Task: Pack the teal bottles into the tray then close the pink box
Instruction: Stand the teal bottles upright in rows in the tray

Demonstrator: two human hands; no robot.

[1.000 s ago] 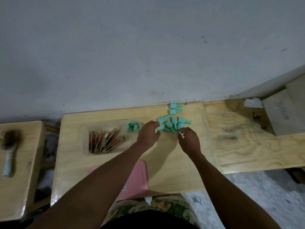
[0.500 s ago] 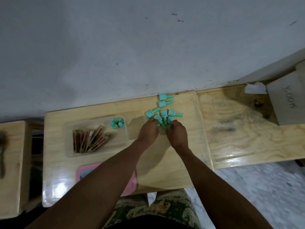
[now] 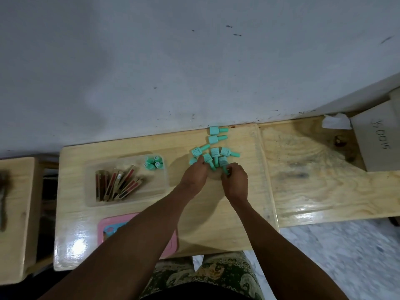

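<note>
Left hand (image 3: 193,176), right hand (image 3: 236,180) — fingers seemingly curled.

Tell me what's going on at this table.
A person is packing small teal bottles into a clear tray. Both hands are at the loose pile lying on the wooden table: the left hand reaches in among them, and the right hand is pinching the cap of one. A few bottles already stand upright in the tray's far corner, beside some flat sticks. The pink box sits near the table's front edge, partly hidden by the left forearm.
</note>
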